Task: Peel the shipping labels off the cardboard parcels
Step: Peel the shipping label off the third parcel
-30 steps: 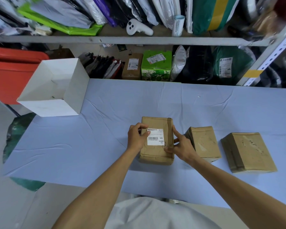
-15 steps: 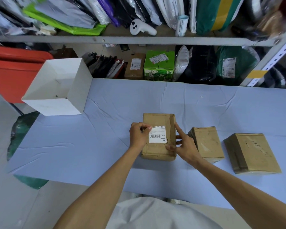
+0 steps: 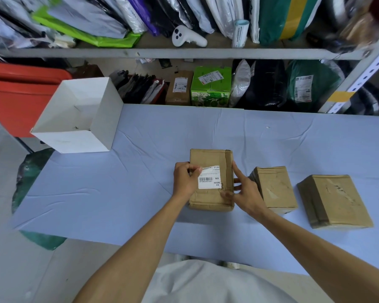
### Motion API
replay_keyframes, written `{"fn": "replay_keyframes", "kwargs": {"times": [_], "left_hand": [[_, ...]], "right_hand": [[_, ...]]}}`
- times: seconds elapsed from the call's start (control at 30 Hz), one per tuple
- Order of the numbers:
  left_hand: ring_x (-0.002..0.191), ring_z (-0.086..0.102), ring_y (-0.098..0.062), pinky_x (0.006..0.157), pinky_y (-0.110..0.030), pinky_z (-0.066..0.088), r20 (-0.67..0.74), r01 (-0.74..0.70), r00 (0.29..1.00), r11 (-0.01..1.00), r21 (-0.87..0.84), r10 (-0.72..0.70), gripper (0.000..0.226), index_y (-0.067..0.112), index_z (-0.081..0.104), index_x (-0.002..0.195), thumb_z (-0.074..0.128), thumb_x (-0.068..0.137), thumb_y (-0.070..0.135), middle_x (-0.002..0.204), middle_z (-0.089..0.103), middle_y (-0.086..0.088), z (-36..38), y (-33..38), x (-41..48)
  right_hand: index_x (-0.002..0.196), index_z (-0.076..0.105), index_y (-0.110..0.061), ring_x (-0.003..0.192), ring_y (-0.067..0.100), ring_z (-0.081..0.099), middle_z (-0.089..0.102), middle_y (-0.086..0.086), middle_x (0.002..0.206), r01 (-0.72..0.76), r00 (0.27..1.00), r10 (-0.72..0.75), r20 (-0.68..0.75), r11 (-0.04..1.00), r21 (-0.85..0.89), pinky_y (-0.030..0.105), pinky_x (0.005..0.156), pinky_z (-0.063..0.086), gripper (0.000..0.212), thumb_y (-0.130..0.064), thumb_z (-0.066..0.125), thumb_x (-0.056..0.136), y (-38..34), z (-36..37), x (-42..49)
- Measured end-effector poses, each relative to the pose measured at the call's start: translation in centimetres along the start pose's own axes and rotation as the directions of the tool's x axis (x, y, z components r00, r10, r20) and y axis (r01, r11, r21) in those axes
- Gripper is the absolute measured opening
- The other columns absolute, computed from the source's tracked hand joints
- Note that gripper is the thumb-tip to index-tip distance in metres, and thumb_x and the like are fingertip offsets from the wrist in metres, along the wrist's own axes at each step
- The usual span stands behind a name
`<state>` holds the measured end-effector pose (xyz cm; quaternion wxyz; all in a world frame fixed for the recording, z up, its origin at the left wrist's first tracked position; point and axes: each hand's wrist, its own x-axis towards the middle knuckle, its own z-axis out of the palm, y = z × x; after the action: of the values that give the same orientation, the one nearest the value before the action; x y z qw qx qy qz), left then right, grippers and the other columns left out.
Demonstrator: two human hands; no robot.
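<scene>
As left hand (image 3: 185, 179) pinches the label's (image 3: 209, 178) lifted corner, flat right hand (image 3: 246, 192) steadying this parcel (image 3: 209, 158), two parcels (image 3: 274, 189) beyond look stripped

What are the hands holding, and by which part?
The left hand pinches the white shipping label by its upper-left corner; the right hand braces the brown cardboard parcel on its right side.
</scene>
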<state>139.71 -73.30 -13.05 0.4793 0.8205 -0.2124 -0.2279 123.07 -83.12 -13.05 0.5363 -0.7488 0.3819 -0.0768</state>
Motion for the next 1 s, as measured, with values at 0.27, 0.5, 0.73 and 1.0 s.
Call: {"fn": "replay_keyframes", "kwargs": {"times": [0.27, 0.5, 0.73, 1.0], "left_hand": [[0.090, 0.054, -0.009, 0.069, 0.003, 0.040, 0.018, -0.006, 1.000, 1.000, 0.007, 0.006, 0.006, 0.009, 0.066, 0.088, 0.067, 0.088, 0.015, 0.113, 0.050, -0.005, -0.2, 0.3, -0.2], [0.085, 0.052, -0.004, 0.070, 0.002, 0.040, 0.015, -0.012, 1.000, 1.000, 0.001, 0.012, 0.004, 0.012, 0.065, 0.087, 0.068, 0.087, 0.015, 0.111, 0.048, -0.003, -0.3, 0.6, -0.4], [0.087, 0.051, -0.003, 0.068, 0.004, 0.039, 0.010, -0.002, 1.000, 1.000, -0.020, 0.002, 0.010, 0.007, 0.067, 0.092, 0.068, 0.087, 0.015, 0.115, 0.047, -0.002, -0.2, 0.8, -0.7], [0.083, 0.052, 0.002, 0.067, 0.005, 0.037, 0.003, 0.012, 1.000, 0.999, -0.045, -0.012, 0.014, 0.003, 0.070, 0.094, 0.068, 0.086, 0.015, 0.114, 0.046, -0.003, 0.1, 0.9, -0.9]], "right_hand": [[0.150, 0.013, -0.038, 0.094, 0.010, 0.063, 0.059, -0.006, 0.110, -0.008, 1.000, 0.008, 0.008, 0.999, 0.035, 0.008, 0.061, 0.051, 0.102, -0.024, 0.080, 0.075, -0.3, -0.1, -0.3], [0.151, 0.004, -0.037, 0.106, 0.017, 0.058, 0.052, -0.006, 0.118, -0.021, 0.998, 0.021, 0.065, 1.000, 0.004, 0.009, 0.063, 0.051, 0.114, -0.010, 0.082, 0.072, -0.5, -0.2, -0.1], [0.151, 0.004, -0.039, 0.102, 0.014, 0.058, 0.051, -0.006, 0.117, -0.022, 0.999, 0.022, 0.042, 1.000, -0.001, 0.011, 0.063, 0.051, 0.111, -0.012, 0.080, 0.074, -0.1, 0.0, -0.3], [0.151, 0.009, -0.039, 0.096, 0.012, 0.062, 0.057, -0.001, 0.114, -0.026, 0.999, 0.025, 0.027, 1.000, 0.014, 0.012, 0.063, 0.053, 0.111, -0.010, 0.081, 0.072, 0.4, -0.3, 0.0]]}}
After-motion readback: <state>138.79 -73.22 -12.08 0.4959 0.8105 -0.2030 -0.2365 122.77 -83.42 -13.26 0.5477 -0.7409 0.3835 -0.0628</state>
